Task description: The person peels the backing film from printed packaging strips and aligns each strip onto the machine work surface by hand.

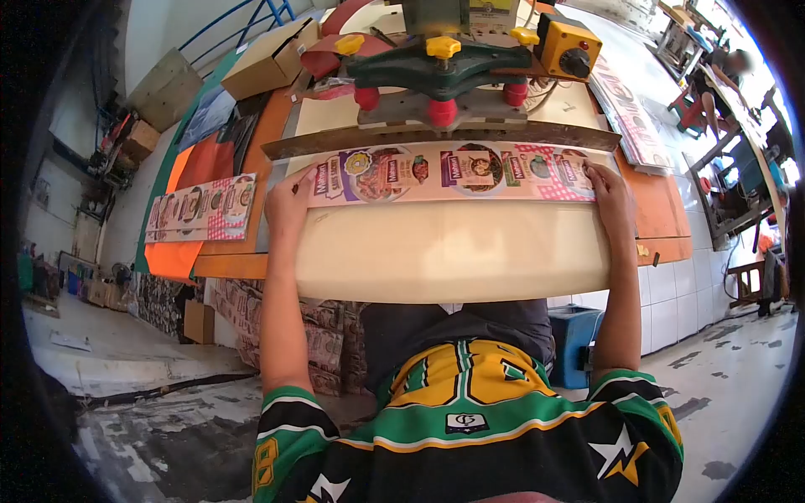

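A long pink printed strip (440, 176) with food pictures lies across a cream sheet-like surface (453, 251) in front of me. My left hand (289, 201) is closed on the strip's left end, fingers curled. At the opposite end, my right hand (612, 191) pinches the right edge, with the thumb near the top corner. Just beyond the strip runs a long metal bar (440, 137). Above that bar sits a dark green press head (444, 67) with yellow knobs and red cylinders.
Stacks of similar printed strips lie left (201, 208) and right (631, 117) on the orange table (662, 210). An open cardboard box (270, 60) stands back left. A yellow control box (568, 48) is beside the press. A blue bin (572, 345) stands below; another person (725, 80) sits far right.
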`<act>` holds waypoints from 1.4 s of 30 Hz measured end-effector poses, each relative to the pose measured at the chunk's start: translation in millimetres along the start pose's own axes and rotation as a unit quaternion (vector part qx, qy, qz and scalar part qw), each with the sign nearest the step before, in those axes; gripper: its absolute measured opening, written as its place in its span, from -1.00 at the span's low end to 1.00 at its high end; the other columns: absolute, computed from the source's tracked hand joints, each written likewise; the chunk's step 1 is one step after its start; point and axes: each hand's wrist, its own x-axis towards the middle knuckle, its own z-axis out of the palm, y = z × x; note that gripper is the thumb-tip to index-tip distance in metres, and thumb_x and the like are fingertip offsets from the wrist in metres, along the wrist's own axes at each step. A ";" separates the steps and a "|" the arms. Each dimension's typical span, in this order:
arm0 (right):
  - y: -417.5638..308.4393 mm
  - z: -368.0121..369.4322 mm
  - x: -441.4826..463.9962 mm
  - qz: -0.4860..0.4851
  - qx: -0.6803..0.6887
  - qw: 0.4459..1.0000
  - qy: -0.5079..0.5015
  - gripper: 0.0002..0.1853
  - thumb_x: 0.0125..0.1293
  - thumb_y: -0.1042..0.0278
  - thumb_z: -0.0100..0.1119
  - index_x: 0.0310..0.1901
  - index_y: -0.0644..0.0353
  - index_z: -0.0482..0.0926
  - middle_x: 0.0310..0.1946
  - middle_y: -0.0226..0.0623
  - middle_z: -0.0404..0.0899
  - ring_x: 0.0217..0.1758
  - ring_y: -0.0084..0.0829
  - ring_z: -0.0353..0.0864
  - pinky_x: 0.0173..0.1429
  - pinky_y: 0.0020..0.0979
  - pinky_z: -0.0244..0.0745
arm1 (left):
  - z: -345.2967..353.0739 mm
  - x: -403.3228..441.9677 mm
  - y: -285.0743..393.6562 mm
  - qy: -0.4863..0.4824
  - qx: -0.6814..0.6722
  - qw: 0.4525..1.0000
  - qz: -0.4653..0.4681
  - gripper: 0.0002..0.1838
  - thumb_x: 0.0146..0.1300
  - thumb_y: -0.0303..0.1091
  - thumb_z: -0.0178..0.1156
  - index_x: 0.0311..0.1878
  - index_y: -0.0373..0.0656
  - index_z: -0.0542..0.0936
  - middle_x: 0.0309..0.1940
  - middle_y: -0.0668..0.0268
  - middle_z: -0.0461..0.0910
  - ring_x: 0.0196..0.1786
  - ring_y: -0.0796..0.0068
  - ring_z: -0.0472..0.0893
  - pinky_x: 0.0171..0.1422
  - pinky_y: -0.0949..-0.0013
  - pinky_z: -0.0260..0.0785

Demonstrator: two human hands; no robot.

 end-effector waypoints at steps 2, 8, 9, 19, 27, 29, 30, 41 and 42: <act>-1.5 -1.4 -1.1 0.017 -0.011 1.000 -0.003 -0.63 0.45 0.01 0.14 0.08 0.02 0.73 -0.12 -0.03 0.74 -0.01 -0.07 0.72 0.09 -0.19 0.52 | -2.1 0.8 3.6 -0.026 0.015 0.998 -0.048 -0.66 0.42 0.00 0.19 0.08 0.10 0.75 -0.29 -0.01 0.72 -0.24 0.03 0.71 -0.10 0.22 0.50; 2.1 -1.6 0.5 0.020 -0.057 0.998 0.002 -0.63 0.46 0.01 0.12 0.10 0.00 0.73 -0.11 -0.09 0.76 -0.01 -0.10 0.73 0.08 -0.22 0.52 | 1.3 2.0 -0.4 -0.010 0.025 0.999 -0.026 -0.64 0.42 0.04 0.18 0.06 0.07 0.76 -0.27 0.01 0.73 -0.21 0.06 0.72 -0.09 0.24 0.50; 1.1 -3.2 0.2 0.023 -0.058 0.998 0.004 -0.63 0.46 0.01 0.12 0.10 0.00 0.73 -0.11 -0.09 0.76 -0.01 -0.10 0.73 0.08 -0.22 0.52 | 1.8 2.4 -0.3 -0.012 0.023 0.999 -0.024 -0.64 0.42 0.04 0.18 0.06 0.07 0.76 -0.27 0.01 0.73 -0.21 0.06 0.72 -0.09 0.24 0.50; 1.8 -3.3 -3.6 0.035 -0.061 0.997 0.024 -0.65 0.44 -0.08 0.11 0.04 -0.14 0.76 -0.15 -0.11 0.75 -0.02 -0.05 0.72 0.10 -0.15 0.54 | 1.0 1.6 1.0 -0.026 -0.039 0.999 0.014 -0.66 0.46 -0.12 0.17 0.11 -0.08 0.73 -0.14 -0.02 0.73 -0.11 0.23 0.74 0.02 0.30 0.50; 11.9 0.2 -0.7 0.015 -0.097 0.995 0.016 -0.63 0.48 -0.10 0.04 0.03 -0.17 0.76 -0.21 -0.19 0.76 -0.10 -0.08 0.70 0.11 -0.12 0.44 | 1.1 1.0 8.2 -0.053 -0.015 0.998 -0.008 -0.69 0.48 -0.26 0.11 0.17 -0.05 0.70 -0.13 0.00 0.74 -0.18 0.30 0.70 -0.01 0.35 0.46; 10.5 -0.1 -1.0 0.012 -0.091 0.996 0.015 -0.65 0.47 -0.07 0.06 0.03 -0.17 0.76 -0.22 -0.21 0.76 -0.11 -0.09 0.69 0.10 -0.15 0.44 | 2.6 -0.4 4.4 -0.046 -0.042 0.998 -0.028 -0.69 0.49 -0.27 0.09 0.17 -0.05 0.70 -0.09 0.01 0.74 -0.13 0.33 0.70 0.03 0.36 0.46; 11.9 1.1 -0.9 0.012 -0.091 0.996 0.013 -0.65 0.47 -0.07 0.06 0.03 -0.17 0.76 -0.22 -0.21 0.76 -0.11 -0.09 0.69 0.10 -0.15 0.44 | 3.2 0.1 -0.6 -0.047 -0.041 0.998 -0.029 -0.69 0.49 -0.27 0.09 0.17 -0.05 0.70 -0.09 0.01 0.74 -0.13 0.33 0.70 0.03 0.36 0.46; 9.1 0.3 -0.8 0.017 -0.074 0.997 0.017 -0.66 0.46 -0.06 0.10 0.04 -0.15 0.76 -0.21 -0.19 0.76 -0.08 -0.06 0.69 0.05 -0.12 0.50 | -2.5 -2.1 11.2 -0.051 -0.053 0.997 -0.030 -0.66 0.50 -0.23 0.12 0.15 -0.20 0.70 -0.07 0.09 0.76 -0.07 0.44 0.68 0.07 0.38 0.45; 12.9 2.0 -1.3 0.014 -0.071 0.997 0.016 -0.66 0.46 -0.06 0.10 0.04 -0.15 0.76 -0.21 -0.19 0.76 -0.08 -0.06 0.69 0.05 -0.12 0.50 | -4.5 -4.7 10.7 -0.048 -0.051 0.997 -0.031 -0.66 0.50 -0.23 0.12 0.15 -0.20 0.70 -0.07 0.09 0.76 -0.07 0.44 0.68 0.07 0.38 0.45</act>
